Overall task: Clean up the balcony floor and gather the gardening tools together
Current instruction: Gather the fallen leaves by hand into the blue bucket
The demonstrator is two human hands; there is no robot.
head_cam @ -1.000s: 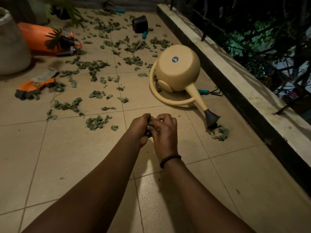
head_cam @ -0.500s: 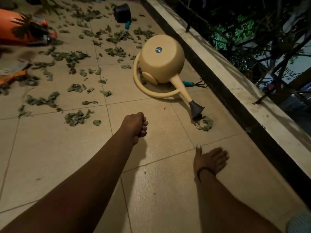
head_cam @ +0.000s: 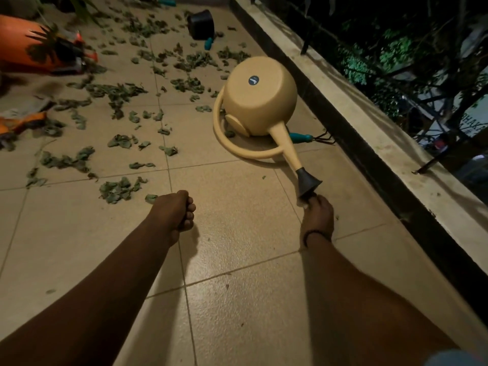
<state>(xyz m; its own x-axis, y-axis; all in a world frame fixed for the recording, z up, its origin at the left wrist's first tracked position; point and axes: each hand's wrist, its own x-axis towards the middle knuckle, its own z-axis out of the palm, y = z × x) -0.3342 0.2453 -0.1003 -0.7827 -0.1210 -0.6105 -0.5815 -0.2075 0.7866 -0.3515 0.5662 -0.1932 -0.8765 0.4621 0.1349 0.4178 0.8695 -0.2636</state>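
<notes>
Dry green leaves (head_cam: pixel 118 190) lie scattered over the tiled balcony floor (head_cam: pixel 237 299). A beige watering can (head_cam: pixel 260 101) lies on its side, and its black spout head (head_cam: pixel 307 180) touches the floor. My right hand (head_cam: pixel 317 216) is down on the floor just below that spout head, covering the small leaf pile there with its fingers bunched on it. My left hand (head_cam: pixel 175 211) hovers as a closed fist around gathered leaves, barely visible inside. A teal-handled hand rake (head_cam: pixel 301 137) pokes out behind the can.
A low ledge (head_cam: pixel 369 128) with a railing runs along the right. At the back lie a black pot (head_cam: pixel 200 23) and a teal tool (head_cam: pixel 208 43). An orange container (head_cam: pixel 18 46) and an orange glove (head_cam: pixel 23 120) lie at the left.
My hands were together a second ago, then parted. The right hand swung right and forward onto the leaf pile under the spout. The left hand stayed fisted.
</notes>
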